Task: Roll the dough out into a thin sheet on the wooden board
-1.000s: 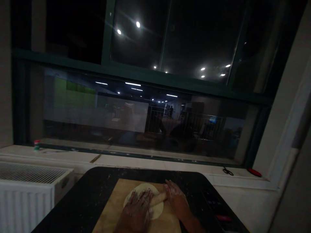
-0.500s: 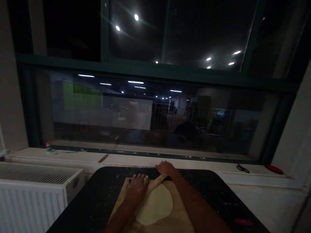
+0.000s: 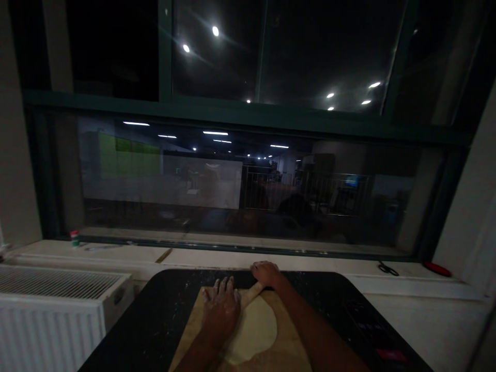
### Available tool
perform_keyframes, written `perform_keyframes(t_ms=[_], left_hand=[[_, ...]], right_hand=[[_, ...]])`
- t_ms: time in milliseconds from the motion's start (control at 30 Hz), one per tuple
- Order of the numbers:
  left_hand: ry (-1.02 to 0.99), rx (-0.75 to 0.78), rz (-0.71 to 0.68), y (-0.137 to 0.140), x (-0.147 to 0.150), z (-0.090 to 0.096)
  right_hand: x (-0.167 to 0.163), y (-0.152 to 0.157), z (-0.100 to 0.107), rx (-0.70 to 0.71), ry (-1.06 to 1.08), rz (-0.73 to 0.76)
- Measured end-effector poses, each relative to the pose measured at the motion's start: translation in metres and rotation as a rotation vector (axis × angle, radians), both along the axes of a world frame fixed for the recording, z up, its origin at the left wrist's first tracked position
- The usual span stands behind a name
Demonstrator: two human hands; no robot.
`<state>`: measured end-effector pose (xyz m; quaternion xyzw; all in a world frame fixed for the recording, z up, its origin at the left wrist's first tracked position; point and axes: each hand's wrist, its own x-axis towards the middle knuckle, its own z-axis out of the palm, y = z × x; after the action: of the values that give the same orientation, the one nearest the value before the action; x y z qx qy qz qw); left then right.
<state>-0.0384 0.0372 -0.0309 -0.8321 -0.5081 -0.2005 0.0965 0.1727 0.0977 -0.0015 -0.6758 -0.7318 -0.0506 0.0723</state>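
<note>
Fingers (image 3: pixel 229 285) of the left hand (image 3: pixel 221 311): floured, outstretched, slightly spread, palm down over the lower-left end of the rolling pin; any grip beneath the palm cannot be told. Left forearm (image 3: pixel 204 345): slants up and rightward from the bottom edge. Rolling pin (image 3: pixel 252 293): diagonal, crossing the far margin of the dough sheet. Dough sheet (image 3: pixel 259 326): pale, flat on the wooden board (image 3: pixel 188 330), left part hidden by the left hand. Technique, as judged: equal pressure at both ends, lighter towards the rim; a heavier side likely leaves uneven thickness. Right hand (image 3: pixel 266 273): at the pin's upper end, fingers loosely bent leftward; closure unclear. Right forearm (image 3: pixel 306 326): long reach, slanting up and leftward.
</note>
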Motion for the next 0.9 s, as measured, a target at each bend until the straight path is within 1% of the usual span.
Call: perform_keyframes(t_ms=[100,200,333,400,467,533,600,667,767,833,900], left_hand=[[0.008,-0.004,0.008,-0.010,0.006,0.004],[-0.030,0.016,-0.023,-0.022,0.009,0.007],[-0.028,0.093,-0.105,-0.037,0.009,0.002],[0.009,0.166,-0.169,-0.045,0.006,-0.005],[0.029,0.272,-0.237,-0.054,0.001,-0.014],[0.026,0.384,-0.310,-0.061,-0.006,-0.021],[0.016,0.461,-0.365,-0.066,-0.013,-0.027],[0.010,0.494,-0.397,-0.066,-0.017,-0.029],[-0.011,0.470,-0.426,-0.058,-0.018,-0.025],[-0.015,0.373,-0.420,-0.049,-0.013,-0.017],[-0.002,0.221,-0.364,-0.037,-0.007,-0.006]], right_hand=[[0.010,-0.026,-0.004,0.027,-0.023,0.020],[0.018,-0.054,-0.009,0.066,-0.027,0.057],[0.025,-0.095,-0.014,0.115,0.025,0.051],[0.026,-0.119,-0.017,0.146,0.070,0.023],[0.026,-0.145,-0.021,0.180,0.114,-0.014],[0.025,-0.169,-0.027,0.220,0.149,-0.051],[0.024,-0.187,-0.033,0.264,0.172,-0.080],[0.023,-0.195,-0.037,0.282,0.171,-0.094],[0.021,-0.187,-0.033,0.242,0.119,-0.090],[0.019,-0.173,-0.025,0.190,0.053,-0.079],[0.017,-0.157,-0.017,0.151,-0.006,-0.060]])
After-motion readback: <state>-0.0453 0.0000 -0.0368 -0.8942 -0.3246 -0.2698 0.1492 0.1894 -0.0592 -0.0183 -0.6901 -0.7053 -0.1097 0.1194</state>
